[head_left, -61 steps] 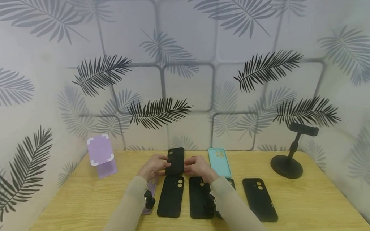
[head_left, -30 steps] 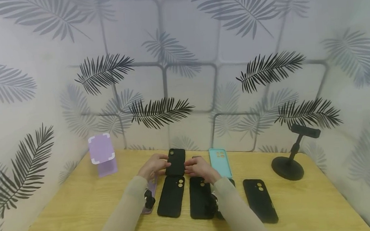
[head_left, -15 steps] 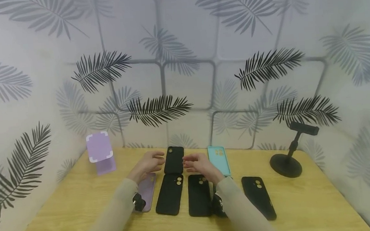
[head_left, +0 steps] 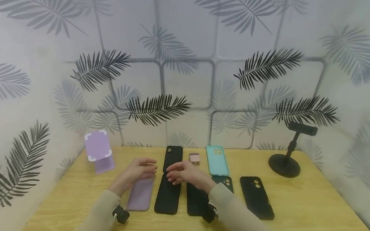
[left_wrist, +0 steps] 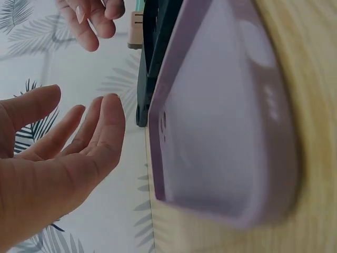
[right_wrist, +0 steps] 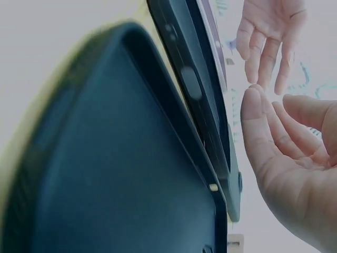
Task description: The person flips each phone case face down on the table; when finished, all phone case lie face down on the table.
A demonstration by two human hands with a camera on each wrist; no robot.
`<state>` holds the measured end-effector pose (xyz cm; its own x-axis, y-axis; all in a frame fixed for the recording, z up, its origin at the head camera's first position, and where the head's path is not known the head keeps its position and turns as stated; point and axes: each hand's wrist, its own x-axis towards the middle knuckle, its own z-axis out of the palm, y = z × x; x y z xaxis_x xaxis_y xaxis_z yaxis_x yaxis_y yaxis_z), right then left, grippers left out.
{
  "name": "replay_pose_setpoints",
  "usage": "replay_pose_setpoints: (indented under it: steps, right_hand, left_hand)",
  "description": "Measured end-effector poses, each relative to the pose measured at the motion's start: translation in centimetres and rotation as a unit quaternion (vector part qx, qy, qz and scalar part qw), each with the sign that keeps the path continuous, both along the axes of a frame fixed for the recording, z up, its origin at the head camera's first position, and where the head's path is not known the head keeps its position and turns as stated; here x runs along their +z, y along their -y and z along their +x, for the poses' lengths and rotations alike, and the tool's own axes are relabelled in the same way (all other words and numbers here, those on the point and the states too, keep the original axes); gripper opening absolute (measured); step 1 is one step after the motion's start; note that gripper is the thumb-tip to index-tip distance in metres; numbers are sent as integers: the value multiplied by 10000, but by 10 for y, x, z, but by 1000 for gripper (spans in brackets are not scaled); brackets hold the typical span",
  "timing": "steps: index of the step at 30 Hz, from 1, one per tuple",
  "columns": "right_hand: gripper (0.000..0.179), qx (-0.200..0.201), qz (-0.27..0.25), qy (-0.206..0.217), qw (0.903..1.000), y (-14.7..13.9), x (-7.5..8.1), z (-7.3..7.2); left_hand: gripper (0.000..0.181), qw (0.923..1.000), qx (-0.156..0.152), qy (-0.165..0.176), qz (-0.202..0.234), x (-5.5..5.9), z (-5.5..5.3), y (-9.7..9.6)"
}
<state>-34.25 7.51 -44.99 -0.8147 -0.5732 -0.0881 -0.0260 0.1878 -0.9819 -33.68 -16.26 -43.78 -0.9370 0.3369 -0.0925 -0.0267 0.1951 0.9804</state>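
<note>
Shifted left and back since the earlier frame: left hand, fingers loosely spread, gripping nothing, above far end of lilac phone case, long axis front to back. Next, near black phone case, similarly aligned, far end below fingertips of right hand, likewise shifted, spread and empty, closer to this case.

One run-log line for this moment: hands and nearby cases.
left hand: empty, above purple case | right hand: empty, above black cases | teal case: right of pink block
</note>
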Motion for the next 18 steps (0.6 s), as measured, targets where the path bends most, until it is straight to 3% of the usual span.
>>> replay_pose_setpoints:
  steps: [3, 8, 18]
  right_hand:
    - [34, 111, 66, 10, 9999, 5, -2, 5]
    - [33, 261, 135, 116, 9995, 13, -3, 15]
    - [33, 577, -42, 437, 9974, 29, -10, 25]
  left_hand:
    - [48, 9999, -100, 4, 98, -3, 3, 8]
    - [49, 9997, -229, -51, -88, -6, 11, 22]
    - [43, 9970, -33, -310, -708, -10, 31, 48]
